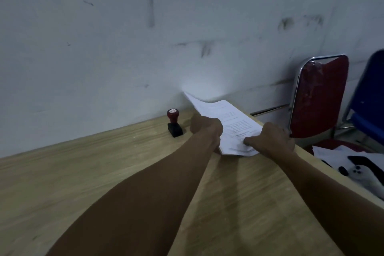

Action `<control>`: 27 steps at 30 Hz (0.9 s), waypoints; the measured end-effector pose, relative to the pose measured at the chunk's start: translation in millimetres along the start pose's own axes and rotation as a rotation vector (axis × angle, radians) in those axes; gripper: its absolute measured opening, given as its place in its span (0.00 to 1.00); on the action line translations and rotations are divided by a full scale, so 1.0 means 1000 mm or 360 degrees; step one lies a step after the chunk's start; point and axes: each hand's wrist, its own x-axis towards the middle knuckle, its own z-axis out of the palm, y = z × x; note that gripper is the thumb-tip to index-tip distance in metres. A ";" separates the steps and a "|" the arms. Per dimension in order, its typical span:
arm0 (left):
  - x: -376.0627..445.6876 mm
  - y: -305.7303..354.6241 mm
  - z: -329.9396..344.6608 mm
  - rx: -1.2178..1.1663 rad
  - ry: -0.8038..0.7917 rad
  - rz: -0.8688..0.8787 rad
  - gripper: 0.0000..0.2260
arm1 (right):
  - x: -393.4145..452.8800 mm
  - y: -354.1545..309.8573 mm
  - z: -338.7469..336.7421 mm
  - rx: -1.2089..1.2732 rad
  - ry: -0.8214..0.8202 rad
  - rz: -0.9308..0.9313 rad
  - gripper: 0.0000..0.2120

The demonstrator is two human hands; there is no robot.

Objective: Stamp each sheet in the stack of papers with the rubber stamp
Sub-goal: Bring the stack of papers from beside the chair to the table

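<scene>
A stack of white printed papers lies on the wooden table near its far right corner, its far end curling up against the wall. My left hand grips the stack's left edge with closed fingers. My right hand holds the near right corner, thumb pressed on the top sheet. The rubber stamp, with a red handle and black base, stands upright on the table just left of my left hand, untouched.
A scuffed white wall runs along the table's far edge. Past the table's right edge stand a red chair and a blue chair. Papers and dark items lie on the red seat.
</scene>
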 end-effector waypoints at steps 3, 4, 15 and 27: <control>-0.008 0.001 -0.005 0.0100 -0.0058 0.0384 0.18 | -0.008 0.003 0.000 0.0115 -0.0011 0.0023 0.41; -0.016 0.004 -0.010 0.0116 -0.0095 0.0493 0.19 | -0.009 0.004 0.000 0.0167 -0.0005 0.0044 0.43; -0.109 0.041 -0.139 0.0113 -0.0715 0.1234 0.19 | -0.074 -0.028 -0.064 0.1930 -0.0722 0.0168 0.24; -0.162 0.020 -0.336 0.0015 -0.0155 0.1080 0.18 | -0.200 -0.122 -0.070 0.1922 -0.0707 -0.0898 0.17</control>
